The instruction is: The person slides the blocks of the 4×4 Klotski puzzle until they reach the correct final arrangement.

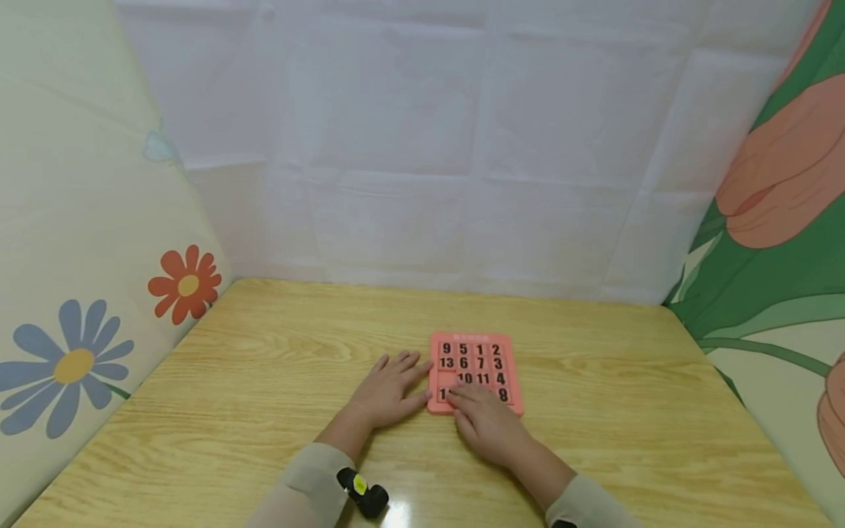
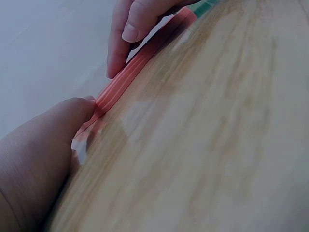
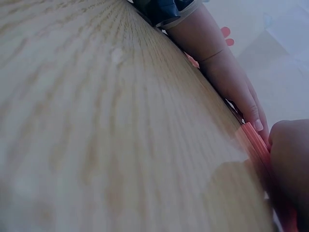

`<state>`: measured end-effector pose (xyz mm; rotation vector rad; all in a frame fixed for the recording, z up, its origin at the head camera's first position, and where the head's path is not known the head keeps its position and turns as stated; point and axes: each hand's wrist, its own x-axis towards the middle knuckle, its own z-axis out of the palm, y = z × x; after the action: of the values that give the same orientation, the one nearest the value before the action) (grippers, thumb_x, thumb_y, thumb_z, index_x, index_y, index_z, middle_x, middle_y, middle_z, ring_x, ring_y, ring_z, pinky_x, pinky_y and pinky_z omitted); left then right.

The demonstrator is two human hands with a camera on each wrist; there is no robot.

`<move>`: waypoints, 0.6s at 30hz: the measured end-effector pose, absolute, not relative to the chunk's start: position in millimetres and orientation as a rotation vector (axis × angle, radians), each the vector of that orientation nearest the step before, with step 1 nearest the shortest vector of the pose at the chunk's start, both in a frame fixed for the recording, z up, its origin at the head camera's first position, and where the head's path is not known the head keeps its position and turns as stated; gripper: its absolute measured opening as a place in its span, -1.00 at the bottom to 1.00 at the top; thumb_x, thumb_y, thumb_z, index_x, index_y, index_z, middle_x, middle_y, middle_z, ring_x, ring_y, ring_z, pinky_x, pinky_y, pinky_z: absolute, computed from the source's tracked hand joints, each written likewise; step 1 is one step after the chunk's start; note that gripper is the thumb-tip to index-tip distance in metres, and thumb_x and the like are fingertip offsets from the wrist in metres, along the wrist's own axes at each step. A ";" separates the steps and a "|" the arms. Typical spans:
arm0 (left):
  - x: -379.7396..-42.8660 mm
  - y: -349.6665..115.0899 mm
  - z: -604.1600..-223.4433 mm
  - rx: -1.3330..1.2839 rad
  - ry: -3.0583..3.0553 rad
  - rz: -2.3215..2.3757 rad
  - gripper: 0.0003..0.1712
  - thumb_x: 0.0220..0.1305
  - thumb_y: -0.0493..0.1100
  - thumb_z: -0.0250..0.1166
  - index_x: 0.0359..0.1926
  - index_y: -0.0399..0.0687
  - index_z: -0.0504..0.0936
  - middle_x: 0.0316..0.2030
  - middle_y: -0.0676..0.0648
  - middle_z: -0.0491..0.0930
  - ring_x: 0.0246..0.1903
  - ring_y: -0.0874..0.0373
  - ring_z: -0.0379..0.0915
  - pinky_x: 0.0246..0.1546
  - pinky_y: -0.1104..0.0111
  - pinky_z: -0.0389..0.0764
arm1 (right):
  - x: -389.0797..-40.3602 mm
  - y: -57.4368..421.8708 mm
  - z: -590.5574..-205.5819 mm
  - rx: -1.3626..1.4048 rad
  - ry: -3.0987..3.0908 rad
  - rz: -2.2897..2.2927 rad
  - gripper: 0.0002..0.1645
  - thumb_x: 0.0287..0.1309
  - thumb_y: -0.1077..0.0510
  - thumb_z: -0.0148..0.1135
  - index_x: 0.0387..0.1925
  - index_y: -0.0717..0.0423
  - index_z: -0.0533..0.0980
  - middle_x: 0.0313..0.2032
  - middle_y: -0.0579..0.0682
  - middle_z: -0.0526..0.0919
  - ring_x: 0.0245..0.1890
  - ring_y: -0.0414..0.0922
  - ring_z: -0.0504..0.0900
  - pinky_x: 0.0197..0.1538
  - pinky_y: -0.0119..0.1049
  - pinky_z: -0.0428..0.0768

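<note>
A pink sliding number puzzle lies flat on the table, its square tiles marked with black numbers. One slot shows no tile, at the left end of the third row. My left hand rests beside the puzzle, fingers spread and thumb tip at its left edge. Over the bottom row my right hand reaches in from the front, fingertips on the tiles and hiding the middle ones. In the left wrist view the left thumb meets the puzzle's ridged pink side. The right wrist view shows the puzzle's front corner between both hands.
The wood-grain table extends around the puzzle. A white cloth hangs behind it, with flower-printed cloth on the left and a tulip print on the right. A black wrist device sits at the left sleeve.
</note>
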<state>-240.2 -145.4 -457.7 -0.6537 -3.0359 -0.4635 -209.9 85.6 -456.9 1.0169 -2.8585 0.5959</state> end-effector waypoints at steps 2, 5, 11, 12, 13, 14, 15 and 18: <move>-240.1 -145.5 -457.7 -0.655 -3.035 -0.465 -0.30 0.41 0.27 0.01 0.46 0.13 0.29 0.49 -0.12 0.17 0.51 -0.08 -0.01 0.53 -0.06 -0.07 | -209.9 86.0 -458.0 1.013 -2.854 0.600 -0.52 0.44 0.07 -0.07 0.27 0.09 0.48 0.31 0.02 0.50 0.38 0.01 0.39 0.45 0.00 0.31; -240.0 -145.9 -457.9 -0.655 -3.038 -0.462 -0.30 0.41 0.27 0.00 0.46 0.14 0.29 0.49 -0.11 0.17 0.51 -0.08 -0.02 0.53 -0.05 -0.07 | -209.7 86.6 -459.5 0.998 -2.834 0.624 -0.51 0.43 0.06 -0.07 0.29 0.09 0.47 0.33 0.03 0.47 0.38 0.02 0.38 0.45 0.00 0.30; -240.2 -146.0 -457.1 -0.655 -3.041 -0.455 -0.30 0.41 0.28 -0.01 0.46 0.14 0.27 0.49 -0.11 0.16 0.52 -0.07 -0.02 0.53 -0.05 -0.08 | -212.7 87.0 -460.1 0.969 -2.823 0.658 -0.50 0.43 0.05 -0.06 0.29 0.10 0.46 0.34 0.04 0.45 0.38 0.04 0.38 0.44 0.00 0.32; -240.3 -146.0 -457.0 -0.656 -3.037 -0.459 -0.30 0.42 0.28 -0.01 0.46 0.14 0.28 0.49 -0.11 0.17 0.51 -0.08 -0.02 0.53 -0.05 -0.07 | -213.9 86.9 -459.9 0.964 -2.821 0.662 -0.51 0.43 0.06 -0.06 0.29 0.11 0.46 0.34 0.05 0.46 0.38 0.05 0.39 0.44 0.01 0.33; -240.1 -146.0 -456.7 -0.655 -3.039 -0.458 -0.30 0.42 0.28 -0.01 0.46 0.14 0.27 0.49 -0.11 0.16 0.52 -0.07 -0.02 0.53 -0.05 -0.08 | -215.2 86.7 -459.5 0.958 -2.821 0.664 -0.51 0.43 0.06 -0.06 0.28 0.11 0.47 0.33 0.06 0.47 0.37 0.06 0.39 0.44 0.01 0.33; -239.9 -145.9 -456.5 -0.656 -3.036 -0.466 -0.30 0.42 0.27 -0.01 0.46 0.13 0.28 0.49 -0.12 0.17 0.51 -0.08 -0.02 0.53 -0.05 -0.08 | -216.8 86.4 -459.3 0.953 -2.818 0.666 -0.51 0.43 0.07 -0.06 0.28 0.13 0.47 0.32 0.07 0.47 0.37 0.07 0.40 0.43 0.01 0.34; -239.9 -145.8 -456.4 -0.655 -3.039 -0.461 -0.30 0.42 0.27 -0.01 0.46 0.13 0.28 0.49 -0.11 0.17 0.51 -0.08 -0.02 0.53 -0.05 -0.08 | -218.5 86.2 -459.1 0.944 -2.818 0.672 -0.52 0.43 0.07 -0.06 0.27 0.14 0.48 0.32 0.08 0.48 0.37 0.07 0.40 0.43 0.01 0.33; -239.1 -145.5 -455.8 -0.662 -3.037 -0.469 -0.31 0.42 0.27 -0.01 0.46 0.12 0.29 0.49 -0.12 0.17 0.51 -0.09 -0.02 0.53 -0.06 -0.07 | -224.4 85.6 -458.4 0.917 -2.822 0.677 -0.52 0.43 0.08 -0.06 0.26 0.16 0.48 0.31 0.10 0.49 0.36 0.09 0.40 0.44 0.02 0.32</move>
<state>-239.1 -145.5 -455.8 -0.6618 -3.0370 -0.4685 -224.4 85.6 -458.4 0.9173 -2.8220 0.6768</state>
